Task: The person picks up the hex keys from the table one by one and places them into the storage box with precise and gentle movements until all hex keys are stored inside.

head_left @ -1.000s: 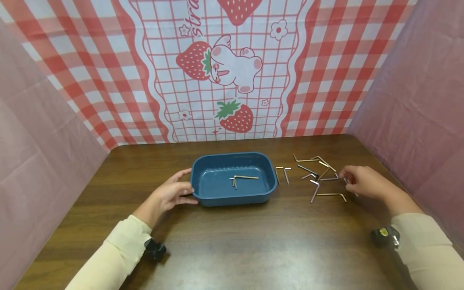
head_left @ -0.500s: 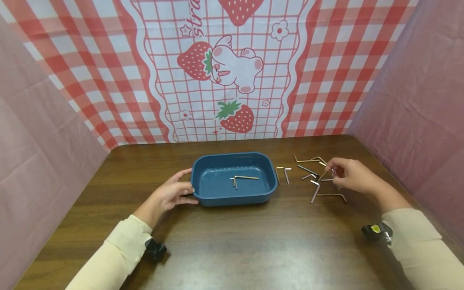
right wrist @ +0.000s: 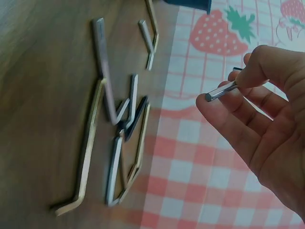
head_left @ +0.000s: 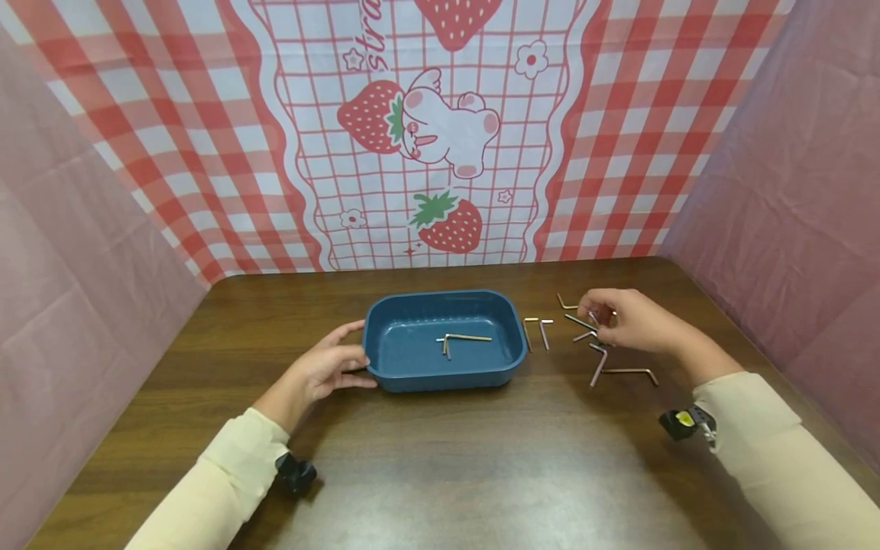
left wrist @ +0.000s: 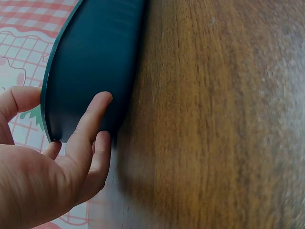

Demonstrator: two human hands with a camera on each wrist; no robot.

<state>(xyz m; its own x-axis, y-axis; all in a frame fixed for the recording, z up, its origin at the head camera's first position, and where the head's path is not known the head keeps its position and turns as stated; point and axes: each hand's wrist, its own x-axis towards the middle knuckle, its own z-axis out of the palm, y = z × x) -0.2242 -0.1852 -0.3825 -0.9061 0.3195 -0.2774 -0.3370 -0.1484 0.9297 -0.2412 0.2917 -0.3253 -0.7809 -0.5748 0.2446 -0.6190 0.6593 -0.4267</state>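
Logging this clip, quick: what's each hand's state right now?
Left hand: open, touching the blue tray.
Right hand: closed, pinching a silvery hex key.

Tray [head_left: 440,380]: one
Keys [head_left: 470,337] in tray: two
Keys [head_left: 544,334] just beside tray, 3 o'clock: two
Heaped keys [right wrist: 88,152], farther toward 3 o'clock: at least five; overlaps hide the exact number
Held key [right wrist: 223,90]: one
Hands [head_left: 323,368]: two
Wrist cameras [head_left: 296,472]: two

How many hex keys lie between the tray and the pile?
2: a gold-toned key beside the tray and a silvery key just right of that one; none appear hidden there.
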